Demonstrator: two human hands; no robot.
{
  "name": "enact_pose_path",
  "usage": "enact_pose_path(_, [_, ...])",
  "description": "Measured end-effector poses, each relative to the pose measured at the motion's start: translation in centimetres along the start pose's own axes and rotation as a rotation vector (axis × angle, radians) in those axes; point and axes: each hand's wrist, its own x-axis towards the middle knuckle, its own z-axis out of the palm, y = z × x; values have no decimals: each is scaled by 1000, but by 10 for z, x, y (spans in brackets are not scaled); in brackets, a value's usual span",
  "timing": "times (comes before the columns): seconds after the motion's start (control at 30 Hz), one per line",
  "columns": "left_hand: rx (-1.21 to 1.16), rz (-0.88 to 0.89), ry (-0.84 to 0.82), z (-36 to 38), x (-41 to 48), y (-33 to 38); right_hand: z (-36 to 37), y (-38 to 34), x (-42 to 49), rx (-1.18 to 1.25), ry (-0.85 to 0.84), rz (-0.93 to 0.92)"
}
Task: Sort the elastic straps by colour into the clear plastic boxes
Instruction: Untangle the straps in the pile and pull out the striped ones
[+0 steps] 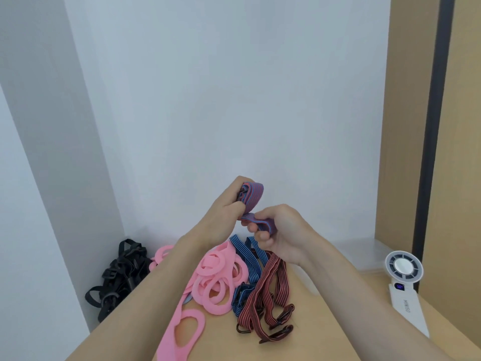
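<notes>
Above the pink straps point(213, 282): a striped strap point(253, 195), red and blue, is held in the air between both hands.
Left hand point(225, 212): closed tightly; a bunched loop of the striped strap is gripped in the curled fingers, and the loop is seen standing out past the thumb.
Right hand point(282, 230): held just right of the left hand and slightly lower; the other end of the striped strap is pinched between thumb and curled fingers and is wrapped over the fingers.
Right of the pink straps: blue striped straps point(250, 259) are laid touching the pile, and red-and-black straps point(270, 290) with dark hooks are spread just beside those.
Left of the pink straps: black straps point(122, 274) are heaped by the white wall.
Under the pink straps: a wooden table point(325, 334) is seen.
Far right of the pink straps: a clear plastic box point(364, 252) is set at the table's back edge, with a white handheld fan point(403, 269) near it.
</notes>
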Motion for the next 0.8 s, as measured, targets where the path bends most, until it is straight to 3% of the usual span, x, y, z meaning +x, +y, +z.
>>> enact_pose_path(0.2, [580,161,-63,6,-4,-23,-13,-1,2,221,-122,130])
enact_pose_path(0.3, [652,176,-95,14,-3,-25,-13,8,3,203,-105,113])
enact_pose_path(0.4, [427,41,-10,20,-1,-23,-15,15,4,262,-109,45])
enact_pose_path(0.5, [-138,-209,214,26,-2,-17,-19,18,4,351,-124,-7])
enact_pose_path(0.6, [-588,-389,181,29,-4,-24,-24,20,7,365,-83,-85])
enact_pose_path(0.7, [-667,-411,120,34,-8,-29,-28,23,9,329,-24,-152])
enact_pose_path(0.8, [-591,-328,146,38,-6,-32,-36,28,12,266,53,-205])
